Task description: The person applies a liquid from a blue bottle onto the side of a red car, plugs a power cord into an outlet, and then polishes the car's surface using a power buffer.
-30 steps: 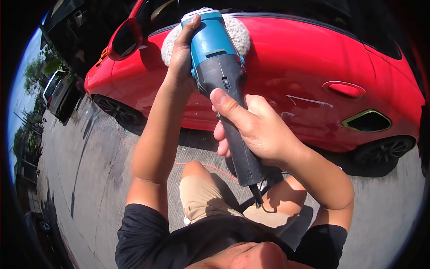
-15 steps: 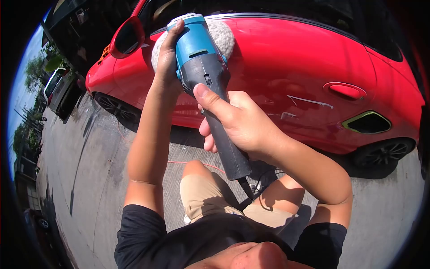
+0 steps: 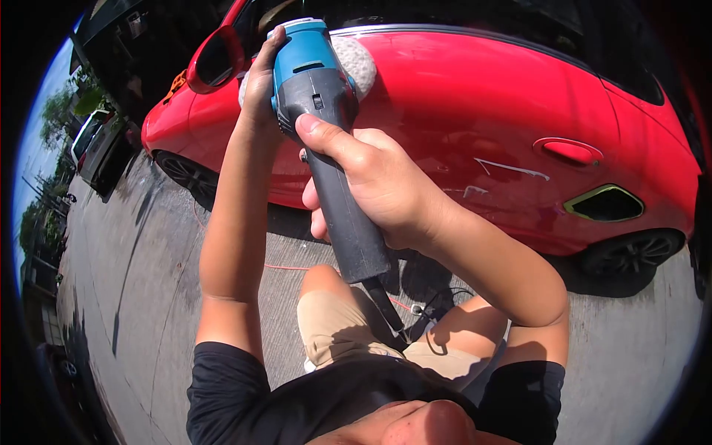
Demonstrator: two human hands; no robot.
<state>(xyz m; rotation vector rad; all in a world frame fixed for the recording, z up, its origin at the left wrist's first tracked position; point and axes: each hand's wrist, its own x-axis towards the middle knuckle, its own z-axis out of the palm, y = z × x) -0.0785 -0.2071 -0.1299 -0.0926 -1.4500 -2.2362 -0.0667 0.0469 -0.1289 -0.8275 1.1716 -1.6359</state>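
Note:
Both my hands hold a blue and black car polisher (image 3: 315,85) against the door of a red car (image 3: 445,96). My left hand (image 3: 261,85) grips the left side of its blue head, the thumb along the top edge; its other fingers are hidden. Around the black handle, my right hand (image 3: 371,174) is closed, with the thumb lying on top near a small switch. A white woolly polishing pad (image 3: 354,65) shows behind the tool's head, at the painted panel. White compound streaks (image 3: 512,169) mark the door to the right.
A black power cord (image 3: 386,305) drops from the handle between my legs, and an orange cord (image 3: 285,267) lies on the concrete (image 3: 163,297). The car's side mirror (image 3: 215,63) juts out at upper left. Another parked car (image 3: 104,152) stands farther left.
The polisher has moved left and slightly up along the door, both hands moving with it. The pad now covers a spot closer to the side mirror.

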